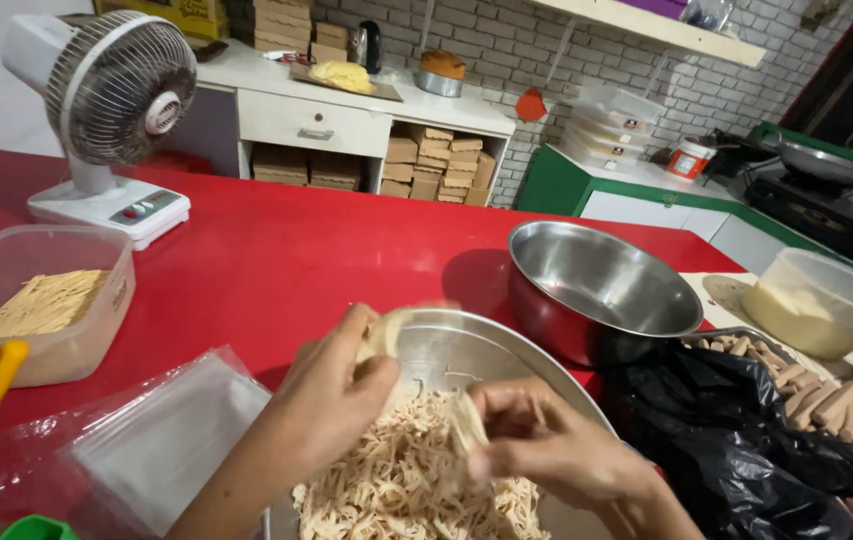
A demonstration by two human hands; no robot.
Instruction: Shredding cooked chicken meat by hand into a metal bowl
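Note:
My left hand (331,395) pinches a pale, thin piece of dough-like sheet (391,330) above a round metal tray (466,350). My right hand (541,440) grips the other end of the same pale strip (466,420) just over the tray. A heap of thin beige shreds (396,485) fills the near part of the tray below both hands. The piece between the hands is blurred.
A steel bowl (596,285) stands behind the tray on the red table (266,260). A black plastic bag (726,430) and a tray of sausage-like sticks (826,400) lie right. A plastic tub of shreds (36,300), clear bags (166,440) and a white fan (111,120) are left.

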